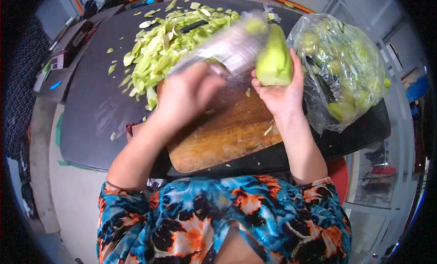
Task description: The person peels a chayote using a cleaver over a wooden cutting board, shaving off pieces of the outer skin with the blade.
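A peeled, pale green vegetable (pixel 274 63) with a flat cut lower end stands in my right hand (pixel 282 93), its fingers and thumb wrapped round the base. My left hand (pixel 186 88) is closed on a cleaver (pixel 227 50). Motion smears the wide silvery blade, which reaches up and right towards the vegetable's top. Both hands are above a wooden cutting board (pixel 218 145). Past my left hand spreads a large heap of pale green slices and peelings (pixel 159 50). A black-handled tool (pixel 193 26) lies on that heap, its other end hidden.
A clear plastic bag (pixel 339 68) of green vegetables sits right of my right hand. The dark table (pixel 91 123) has scattered green scraps on it. Part of a red round object (pixel 337 179) shows below the table's right edge. An orange hose (pixel 273 0) runs behind.
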Demonstrator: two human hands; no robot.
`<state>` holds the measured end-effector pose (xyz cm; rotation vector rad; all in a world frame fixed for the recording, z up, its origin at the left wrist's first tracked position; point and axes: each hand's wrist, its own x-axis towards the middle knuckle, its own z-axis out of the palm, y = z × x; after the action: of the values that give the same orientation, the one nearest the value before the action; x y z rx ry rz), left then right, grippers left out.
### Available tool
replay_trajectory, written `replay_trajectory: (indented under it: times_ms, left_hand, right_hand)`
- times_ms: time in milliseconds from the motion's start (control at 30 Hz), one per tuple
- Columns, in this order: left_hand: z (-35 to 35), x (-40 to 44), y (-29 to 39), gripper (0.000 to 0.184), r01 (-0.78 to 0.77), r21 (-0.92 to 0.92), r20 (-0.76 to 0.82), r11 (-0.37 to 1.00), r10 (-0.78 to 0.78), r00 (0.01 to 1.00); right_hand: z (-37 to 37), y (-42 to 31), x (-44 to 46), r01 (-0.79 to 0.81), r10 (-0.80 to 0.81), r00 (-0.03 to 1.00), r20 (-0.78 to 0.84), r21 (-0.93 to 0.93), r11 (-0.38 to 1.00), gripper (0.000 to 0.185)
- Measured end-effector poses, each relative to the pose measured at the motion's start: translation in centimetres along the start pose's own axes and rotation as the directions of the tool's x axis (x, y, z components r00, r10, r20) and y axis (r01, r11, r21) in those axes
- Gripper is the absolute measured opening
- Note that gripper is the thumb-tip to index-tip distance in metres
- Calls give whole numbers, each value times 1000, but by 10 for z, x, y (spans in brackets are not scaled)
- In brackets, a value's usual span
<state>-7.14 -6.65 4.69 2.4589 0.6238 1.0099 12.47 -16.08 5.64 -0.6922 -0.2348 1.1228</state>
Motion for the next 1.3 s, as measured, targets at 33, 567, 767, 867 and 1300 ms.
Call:
replay_trajectory:
  times_ms: [33,567,767,867,1300]
  left_hand:
    - [-5,8,-19,22,87,47,-91,995,-82,992]
    - [4,-8,49,44,-367,-66,209,928,372,904]
    - [5,-7,39,41,-356,-96,232,929,369,900]
    - [-4,2,22,31,22,-7,179,1000,-20,984]
    - [-16,-7,48,39,-329,-136,203,935,351,914]
  right_hand:
    - [-5,-7,0,-16,15,997,71,17,1000,53]
    - [-16,13,7,-271,241,921,305,59,961,63]
    - [-20,17,12,-101,88,975,205,53,993,58]
    - [-19,1,4,-51,41,990,133,71,996,55]
    - [-31,11,8,-219,136,907,398,171,961,54]
